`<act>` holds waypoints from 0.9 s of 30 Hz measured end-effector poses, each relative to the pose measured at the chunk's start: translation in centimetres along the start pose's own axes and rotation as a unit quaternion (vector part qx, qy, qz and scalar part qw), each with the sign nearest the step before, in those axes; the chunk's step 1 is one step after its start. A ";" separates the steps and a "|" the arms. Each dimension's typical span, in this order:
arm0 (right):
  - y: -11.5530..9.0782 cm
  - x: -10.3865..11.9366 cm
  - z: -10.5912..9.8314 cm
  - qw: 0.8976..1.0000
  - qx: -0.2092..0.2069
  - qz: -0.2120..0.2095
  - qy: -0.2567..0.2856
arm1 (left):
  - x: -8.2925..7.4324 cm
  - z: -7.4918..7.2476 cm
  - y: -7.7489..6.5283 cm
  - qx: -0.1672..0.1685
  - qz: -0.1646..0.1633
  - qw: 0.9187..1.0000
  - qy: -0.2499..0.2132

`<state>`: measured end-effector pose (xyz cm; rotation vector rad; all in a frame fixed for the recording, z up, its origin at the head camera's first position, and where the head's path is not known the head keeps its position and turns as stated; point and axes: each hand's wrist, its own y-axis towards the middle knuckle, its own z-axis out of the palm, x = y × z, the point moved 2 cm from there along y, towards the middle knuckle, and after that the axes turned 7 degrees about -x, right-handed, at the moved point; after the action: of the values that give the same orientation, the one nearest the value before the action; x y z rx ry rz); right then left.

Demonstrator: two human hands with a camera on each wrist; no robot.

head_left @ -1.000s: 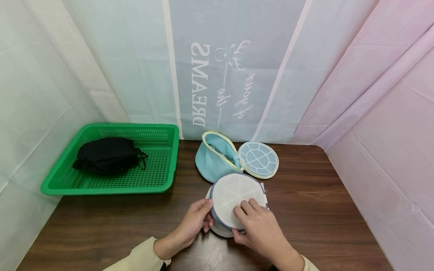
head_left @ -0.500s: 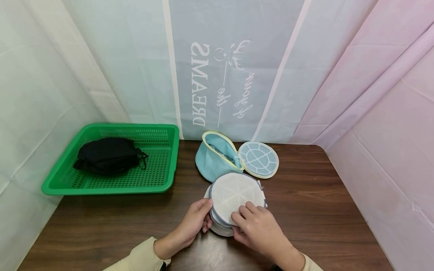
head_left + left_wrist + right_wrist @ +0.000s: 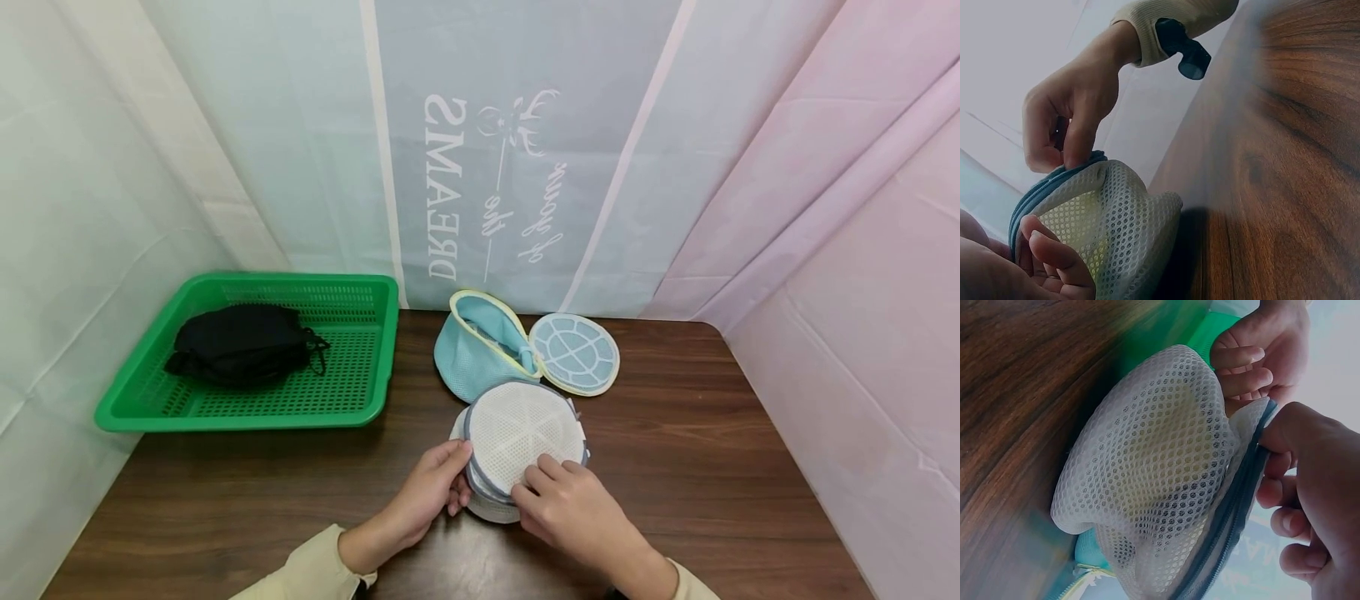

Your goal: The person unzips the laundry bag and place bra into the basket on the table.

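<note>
A round white mesh laundry bag [image 3: 517, 421] with a grey-blue zipped rim stands on the table, its flat lid facing up. My left hand [image 3: 431, 487] pinches the rim on the left side, thumb on top. At the front right, my right hand [image 3: 566, 504] pinches the rim between thumb and curled fingers. The right wrist view shows the zipper [image 3: 1229, 519] running beneath the right hand's fingertips; a zip pull cannot be made out. Something pale yellow shows through the mesh [image 3: 1129, 225] in the left wrist view.
Behind the white bag lies a light blue mesh bag [image 3: 472, 358] with yellow trim, its round lid [image 3: 573, 354] folded out right. A green basket [image 3: 240, 422] at the left holds a black drawstring pouch [image 3: 240, 343]. Curtains [image 3: 322, 167] hang at the table's back and sides.
My right hand's fingers have shifted slightly along the front rim, and the lid's front edge has risen a little off the bag's body. The left hand keeps its grip.
</note>
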<state>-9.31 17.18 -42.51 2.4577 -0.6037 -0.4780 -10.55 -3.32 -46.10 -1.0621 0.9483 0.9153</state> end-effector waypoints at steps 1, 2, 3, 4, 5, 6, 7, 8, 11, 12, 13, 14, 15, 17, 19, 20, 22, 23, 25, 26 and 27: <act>0.0 0.0 0.0 1.000 -0.003 -0.005 0.000 | 0.0 0.0 0.0 0.002 -0.001 1.000 -0.001; 0.0 0.0 0.0 1.000 -0.003 -0.007 0.001 | -0.1 0.0 -0.1 0.003 0.000 1.000 -0.003; 0.0 0.0 0.0 1.000 -0.004 -0.008 0.002 | -0.1 -0.1 -0.1 0.004 -0.001 1.000 -0.006; 0.0 -0.1 0.0 1.000 -0.008 -0.010 0.004 | -0.1 -0.1 -0.1 0.005 -0.001 1.000 -0.009; 0.0 -0.1 0.0 1.000 -0.009 -0.008 0.008 | -0.1 -0.1 -0.1 0.005 -0.002 1.000 -0.011; 0.0 -0.1 -0.1 1.000 -0.009 -0.008 0.009 | -0.1 -0.1 -0.1 0.006 -0.001 1.000 -0.014; 0.0 -0.1 -0.1 1.000 -0.008 -0.005 0.010 | -0.1 -0.1 -0.2 0.006 -0.001 1.000 -0.016; 0.0 -0.2 -0.2 1.000 -0.010 -0.005 0.012 | -0.1 -0.1 -0.2 0.007 0.000 1.000 -0.017; 0.0 -0.4 -0.5 1.000 -0.016 -0.003 0.009 | 0.0 -0.1 -0.2 0.007 0.001 1.000 -0.018; 0.0 -0.6 -0.6 1.000 -0.020 -0.004 0.007 | 0.0 -0.1 -0.2 0.007 0.002 1.000 -0.017; 0.1 -0.7 -0.7 1.000 -0.028 -0.005 0.007 | 0.0 -0.1 -0.2 0.008 0.002 1.000 -0.016; 0.1 -0.8 -0.8 0.999 -0.036 -0.008 0.007 | -0.1 -0.1 -0.2 0.009 0.002 1.000 -0.015; 0.2 -0.9 -0.9 0.999 -0.043 -0.009 0.007 | -0.1 -0.1 -0.2 0.010 0.003 1.000 -0.014; 0.3 -1.2 -1.2 0.998 -0.062 -0.014 0.010 | -0.1 -0.1 -0.2 0.012 0.004 1.000 -0.011; 0.5 -1.5 -1.6 0.996 -0.086 -0.020 0.017 | -0.1 -0.2 -0.3 0.013 0.002 1.000 -0.007; 0.6 -1.7 -1.8 0.995 -0.099 -0.022 0.021 | -0.1 -0.2 -0.3 0.013 0.001 1.000 -0.006; 0.8 -2.0 -2.4 0.991 -0.125 -0.023 0.028 | -0.1 -0.2 -0.3 0.013 0.000 1.000 -0.003; 0.9 -2.1 -2.6 0.990 -0.136 -0.021 0.031 | -0.1 -0.2 -0.3 0.012 -0.001 1.000 -0.001; 1.0 -2.4 -3.2 0.987 -0.155 -0.014 0.034 | -0.1 -0.2 -0.3 0.013 -0.001 1.000 0.001; 1.0 -2.5 -3.4 0.986 -0.162 -0.010 0.033 | -0.1 -0.2 -0.3 0.013 0.000 1.000 0.001; 1.0 -2.7 -3.6 0.985 -0.167 -0.004 0.032 | -0.1 -0.2 -0.3 0.014 0.000 1.000 0.001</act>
<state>-10.24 19.30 -38.57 2.1487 -0.4461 -0.4605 -10.39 -3.61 -45.95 -1.0401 0.9596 0.8987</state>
